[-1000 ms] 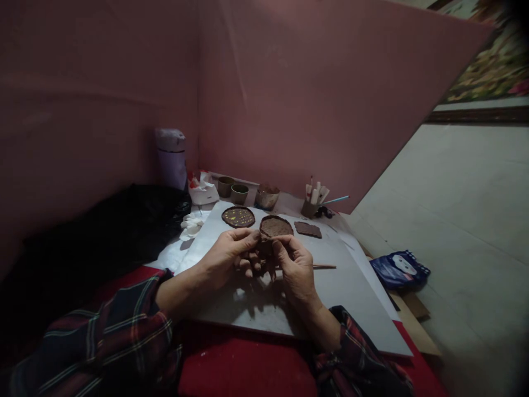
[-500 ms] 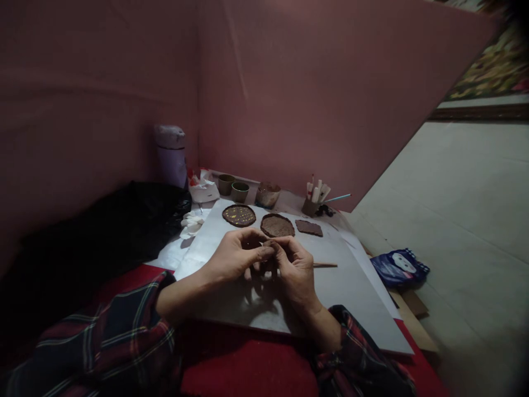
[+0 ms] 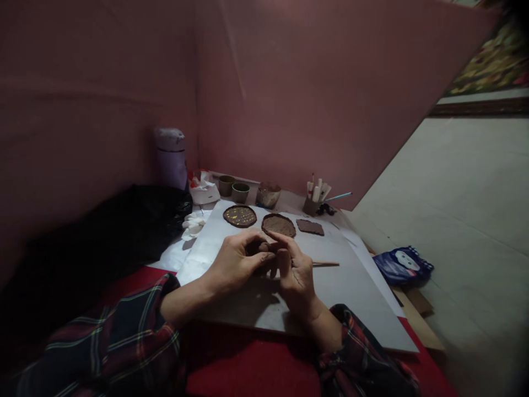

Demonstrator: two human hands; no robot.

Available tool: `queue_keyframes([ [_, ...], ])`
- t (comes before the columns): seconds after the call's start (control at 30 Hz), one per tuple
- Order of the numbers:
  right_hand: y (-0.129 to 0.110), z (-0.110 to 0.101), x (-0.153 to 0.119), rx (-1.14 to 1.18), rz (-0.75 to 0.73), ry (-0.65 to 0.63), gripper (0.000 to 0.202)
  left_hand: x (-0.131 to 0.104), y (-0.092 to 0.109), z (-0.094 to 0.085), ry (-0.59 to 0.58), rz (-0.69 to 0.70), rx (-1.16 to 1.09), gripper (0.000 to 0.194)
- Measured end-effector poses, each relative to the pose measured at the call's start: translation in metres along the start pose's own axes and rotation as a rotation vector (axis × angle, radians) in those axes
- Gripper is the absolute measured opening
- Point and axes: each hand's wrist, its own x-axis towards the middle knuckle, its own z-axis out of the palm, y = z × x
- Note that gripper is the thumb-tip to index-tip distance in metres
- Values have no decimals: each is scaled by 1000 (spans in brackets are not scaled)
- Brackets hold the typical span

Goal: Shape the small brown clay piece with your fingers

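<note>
My left hand (image 3: 236,259) curls round a small lump of brown clay (image 3: 263,247), pinched between thumb and fingers above the white board (image 3: 355,298). Against the same lump, from the right, press the fingers of my right hand (image 3: 298,271); its index finger stretches over the top and its thumb stands up, smeared brown. Part of the lump is hidden by the fingers. Just beyond the hands lie a round brown clay disc with a raised rim (image 3: 279,225), a disc with yellow specks (image 3: 240,216) and a small rectangular slab (image 3: 310,227).
A thin wooden stick (image 3: 326,264) lies right of my hands. Behind the board stand two cups (image 3: 240,192), a smeared clear bowl (image 3: 268,195) and a pen holder (image 3: 311,206). A purple bottle (image 3: 171,160) and black plastic bag (image 3: 111,237) are at left.
My right thumb has lifted off the clay and now points up, while the right index finger has straightened. More of the lump shows in my left hand.
</note>
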Motion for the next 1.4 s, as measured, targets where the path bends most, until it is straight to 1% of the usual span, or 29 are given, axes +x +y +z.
queue_keyframes([
  [0.07, 0, 0, 0, 13, -5, -3, 38, 1, 2, 0, 2, -62, -92, 14],
  [0.2, -2, 3, 1, 81, 74, 49, 32, 4, 5, -1, 31, -238, -340, 25],
  [0.27, -4, 5, 3, 89, 83, 51, 31, 4, 5, -1, 50, -296, -389, 31],
  [0.33, -5, 7, 4, 26, 57, 49, 32, 4, 4, -1, 57, -316, -407, 35],
  [0.37, -6, 8, 5, -20, 32, 52, 33, 4, 3, 0, 52, -308, -408, 37],
  [0.5, -6, 8, 5, -106, -35, 92, 19, 4, -2, 0, 0, -274, -419, 43],
  [0.63, -5, 7, 4, -121, -106, 82, 25, 5, -5, -4, 11, -254, -429, 46],
  [0.77, -1, 8, 3, -155, -164, 69, 29, 5, -3, -6, 95, -142, -368, 40],
  [0.87, 0, 7, 4, -158, -188, 63, 31, 5, -1, -5, 60, -155, -414, 46],
  [0.93, -1, 7, 5, -131, -189, 44, 33, 5, -1, -4, 51, -164, -414, 43],
  [1.0, -1, 6, 5, -95, -161, 34, 35, 4, -1, -4, 81, -149, -394, 37],
  [1.07, -2, 6, 6, -57, -127, 54, 35, 4, 0, -3, 91, -146, -386, 35],
  [1.2, -4, 7, 6, 62, -44, 107, 24, 3, 4, -2, 81, -170, -386, 37],
  [1.3, -6, 8, 6, 170, 53, 120, 16, 3, 5, -2, 65, -169, -364, 34],
  [1.4, -6, 9, 6, 240, 113, 137, 12, 4, 5, -2, 57, -155, -358, 32],
])
